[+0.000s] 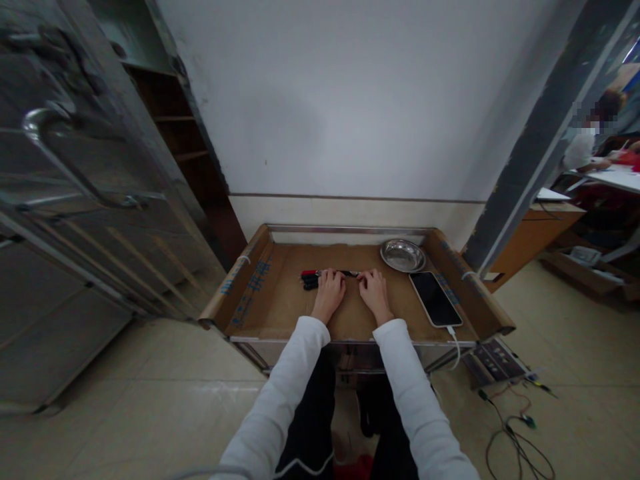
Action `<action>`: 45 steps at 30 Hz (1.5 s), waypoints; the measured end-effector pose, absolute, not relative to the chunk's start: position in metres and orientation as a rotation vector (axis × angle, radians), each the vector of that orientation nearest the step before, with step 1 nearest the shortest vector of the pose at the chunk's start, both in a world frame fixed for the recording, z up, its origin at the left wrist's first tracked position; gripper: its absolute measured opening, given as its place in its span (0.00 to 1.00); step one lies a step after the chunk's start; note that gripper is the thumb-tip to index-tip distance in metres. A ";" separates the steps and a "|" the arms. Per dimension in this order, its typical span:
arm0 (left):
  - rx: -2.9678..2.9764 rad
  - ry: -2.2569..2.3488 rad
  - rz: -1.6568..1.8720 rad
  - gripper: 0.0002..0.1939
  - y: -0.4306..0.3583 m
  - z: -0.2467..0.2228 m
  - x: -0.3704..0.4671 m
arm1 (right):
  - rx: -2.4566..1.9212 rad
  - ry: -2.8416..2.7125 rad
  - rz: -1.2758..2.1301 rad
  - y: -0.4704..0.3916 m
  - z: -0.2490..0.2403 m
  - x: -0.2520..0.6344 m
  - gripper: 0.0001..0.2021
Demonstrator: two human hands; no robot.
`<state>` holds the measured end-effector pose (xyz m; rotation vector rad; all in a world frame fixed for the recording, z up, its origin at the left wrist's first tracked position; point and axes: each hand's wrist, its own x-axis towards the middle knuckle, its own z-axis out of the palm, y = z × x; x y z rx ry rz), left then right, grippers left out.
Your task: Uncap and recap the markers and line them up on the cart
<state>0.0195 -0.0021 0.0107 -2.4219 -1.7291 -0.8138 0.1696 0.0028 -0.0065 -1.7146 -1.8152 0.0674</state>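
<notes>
On the cardboard-lined tray top, my left hand curls its fingers over a small bundle of slim black and red pen-like things. Their red and black ends stick out to the left of that hand. A thin dark pen-like piece spans the gap between my hands. At its right end, my right hand has its fingertips pressed together. My fingers hide much of the bundle, so its exact kind cannot be made out.
A round metal dish stands at the back right. Below it lies a phone with a white cable. Raised cardboard sides edge the cart. A metal door is at the left; cables lie on the floor. A person sits far right.
</notes>
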 end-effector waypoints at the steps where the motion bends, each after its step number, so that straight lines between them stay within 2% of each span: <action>1: -2.414 -1.740 -0.796 0.09 -0.003 0.011 0.020 | -1.730 -1.823 0.051 0.002 -0.005 0.169 0.10; 6: -2.334 -1.800 -0.748 0.11 -0.005 0.009 0.019 | -1.748 -1.847 0.016 0.000 -0.003 0.168 0.11; 12: -1.998 -1.998 -0.870 0.15 -0.022 0.013 0.007 | -1.683 -1.865 0.021 -0.007 -0.008 0.169 0.11; 16: -1.832 -2.166 -0.799 0.13 -0.036 0.016 -0.007 | -1.640 -1.872 0.018 -0.010 -0.011 0.169 0.11; 23: -2.171 -2.029 -0.754 0.12 -0.043 0.013 -0.017 | -1.549 -1.939 0.078 -0.013 -0.005 0.165 0.13; 27: -2.382 -1.951 -0.971 0.09 -0.035 0.005 -0.012 | -1.496 -2.027 0.130 -0.015 -0.001 0.164 0.16; 33: -2.435 -1.793 -1.774 0.13 -0.016 0.011 0.014 | -1.509 -2.004 0.166 -0.010 -0.005 0.165 0.11; 35: -2.407 -1.752 -1.944 0.14 -0.012 0.021 0.023 | -1.520 -1.996 0.170 -0.009 -0.006 0.166 0.10; 45: -2.399 -1.699 -2.078 0.10 -0.014 0.057 0.024 | -1.515 -1.976 0.152 -0.001 -0.012 0.170 0.07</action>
